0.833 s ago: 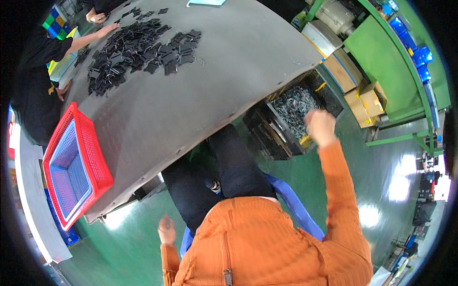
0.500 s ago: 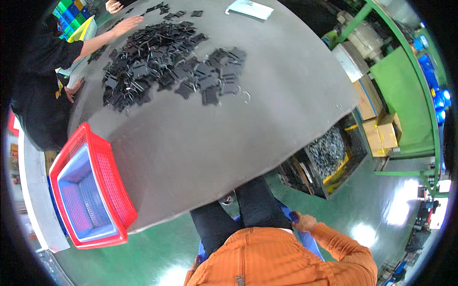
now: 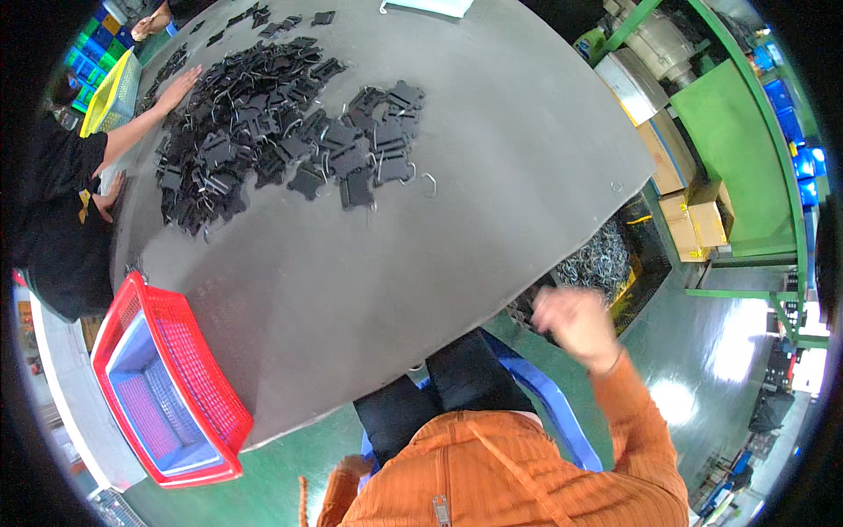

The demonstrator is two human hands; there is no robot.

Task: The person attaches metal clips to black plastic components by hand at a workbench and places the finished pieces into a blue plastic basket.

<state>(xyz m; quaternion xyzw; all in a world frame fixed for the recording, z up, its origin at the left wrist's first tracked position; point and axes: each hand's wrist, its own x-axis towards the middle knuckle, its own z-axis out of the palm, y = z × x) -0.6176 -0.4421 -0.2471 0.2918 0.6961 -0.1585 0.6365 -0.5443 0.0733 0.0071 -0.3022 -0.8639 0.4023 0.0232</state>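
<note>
My right hand (image 3: 577, 327) is raised beside the table's right front edge, partly in front of a dark bin (image 3: 654, 263) of small shiny metal pieces (image 3: 599, 262). Motion smears its fingers, and nothing held can be made out. Down by my left hip, my left hand (image 3: 354, 467) is near the blue chair (image 3: 562, 413); its fingers are blurred and mostly hidden. On the grey table (image 3: 492, 220) lies a heaped pile of flat black pieces (image 3: 263, 114), several with bent wire hooks. One loose wire hook (image 3: 429, 184) rests at the pile's right side.
A red basket (image 3: 206, 369) with a blue basket (image 3: 162, 404) inside stands at the table's left edge. Beyond it, a co-worker's hand (image 3: 180, 90) touches the pile. Cardboard boxes (image 3: 694, 220) and a green frame (image 3: 746, 167) stand at right.
My right hand has left the chair's side and risen toward the bin. My view has shifted slightly, and more of the blue chair shows. The co-worker's reaching hand has drawn back left.
</note>
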